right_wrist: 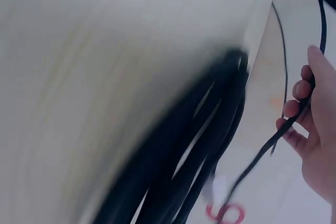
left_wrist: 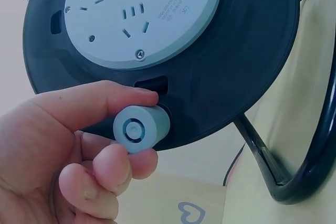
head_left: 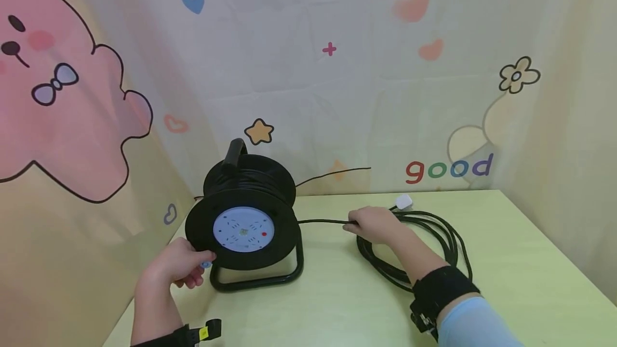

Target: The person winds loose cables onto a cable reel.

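A black cable reel (head_left: pixel 198 229) with a pale socket face (head_left: pixel 243 229) stands upright on its tubular frame at the left of the table. Thumb and fingers of my left hand (head_left: pixel 180 264) pinch the light blue crank knob (left_wrist: pixel 142 128) low on the reel's disc. Between the reel and a loose coil, my right hand (head_left: pixel 378 225) holds the black cable (right_wrist: pixel 269 144), fingers curled round it. From there the cable runs taut to the drum. The coiled cable (head_left: pixel 450 240) lies beside and under the right forearm, with a white plug (head_left: pixel 404 202) at its far side.
The pale green table (head_left: pixel 520 277) ends at a back edge against a printed curtain (head_left: pixel 328 122). The reel's black foot frame (head_left: pixel 260 283) rests on the tabletop, and its carry handle (head_left: pixel 234 154) rises on top. Each wrist wears a black strap (head_left: pixel 441 285).
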Action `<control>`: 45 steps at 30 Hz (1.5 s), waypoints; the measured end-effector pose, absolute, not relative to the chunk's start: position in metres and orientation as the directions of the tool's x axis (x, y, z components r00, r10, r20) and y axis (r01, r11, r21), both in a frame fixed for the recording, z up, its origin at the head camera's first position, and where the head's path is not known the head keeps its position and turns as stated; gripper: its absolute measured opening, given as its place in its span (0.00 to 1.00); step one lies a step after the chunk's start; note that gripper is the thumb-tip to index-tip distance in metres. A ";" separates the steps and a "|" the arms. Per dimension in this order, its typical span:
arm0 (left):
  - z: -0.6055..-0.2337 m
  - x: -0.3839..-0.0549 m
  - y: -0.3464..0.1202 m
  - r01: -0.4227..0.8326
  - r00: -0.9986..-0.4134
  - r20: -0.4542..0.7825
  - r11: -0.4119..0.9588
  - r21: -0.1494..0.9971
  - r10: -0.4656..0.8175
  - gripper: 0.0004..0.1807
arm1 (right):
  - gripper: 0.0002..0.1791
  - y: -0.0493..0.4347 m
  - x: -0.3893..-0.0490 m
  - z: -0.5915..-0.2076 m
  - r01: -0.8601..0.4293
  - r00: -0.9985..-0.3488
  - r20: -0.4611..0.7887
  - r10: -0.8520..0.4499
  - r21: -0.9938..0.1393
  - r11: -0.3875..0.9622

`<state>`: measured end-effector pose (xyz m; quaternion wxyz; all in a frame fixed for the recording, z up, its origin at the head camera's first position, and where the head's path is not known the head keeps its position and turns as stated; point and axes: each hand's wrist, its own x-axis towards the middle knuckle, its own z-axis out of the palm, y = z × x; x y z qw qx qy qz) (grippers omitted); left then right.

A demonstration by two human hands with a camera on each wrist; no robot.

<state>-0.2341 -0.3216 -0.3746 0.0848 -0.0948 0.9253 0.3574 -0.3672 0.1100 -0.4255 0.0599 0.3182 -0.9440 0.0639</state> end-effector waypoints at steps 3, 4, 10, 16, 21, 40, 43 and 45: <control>-0.374 -0.233 -0.321 -0.237 -0.968 -0.224 0.728 0.643 -0.116 0.21 | 0.18 0.138 -0.369 -0.422 -0.619 -0.779 0.188 -0.599 -0.076 0.782; -0.373 -0.233 -0.321 -0.239 -0.967 -0.226 0.727 0.643 -0.118 0.21 | 0.18 0.147 -0.369 -0.421 -0.621 -0.774 0.207 -0.599 -0.061 0.781; -0.375 -0.232 -0.322 -0.242 -0.966 -0.231 0.733 0.636 -0.119 0.21 | 0.17 0.187 -0.371 -0.417 -0.597 -0.760 0.304 -0.574 0.024 0.802; -0.378 -0.234 -0.325 -0.245 -0.965 -0.231 0.736 0.631 -0.123 0.21 | 0.15 0.190 -0.371 -0.415 -0.600 -0.753 0.319 -0.575 0.025 0.800; -0.379 -0.235 -0.327 -0.224 -0.971 -0.209 0.738 0.637 -0.114 0.21 | 0.16 0.186 -0.370 -0.416 -0.581 -0.765 0.323 -0.558 0.029 0.813; -0.358 -0.232 -0.331 -0.138 -0.987 -0.024 0.756 0.640 -0.159 0.24 | 0.14 0.146 -0.363 -0.405 -0.525 -0.805 0.353 -0.477 -0.047 0.850; -0.354 -0.231 -0.333 -0.130 -0.984 0.001 0.718 0.684 -0.180 0.24 | 0.14 0.135 -0.363 -0.402 -0.515 -0.825 0.322 -0.465 -0.085 0.853; -0.352 -0.230 -0.332 -0.132 -0.981 0.003 0.682 0.719 -0.193 0.25 | 0.13 0.128 -0.362 -0.400 -0.512 -0.834 0.297 -0.465 -0.105 0.852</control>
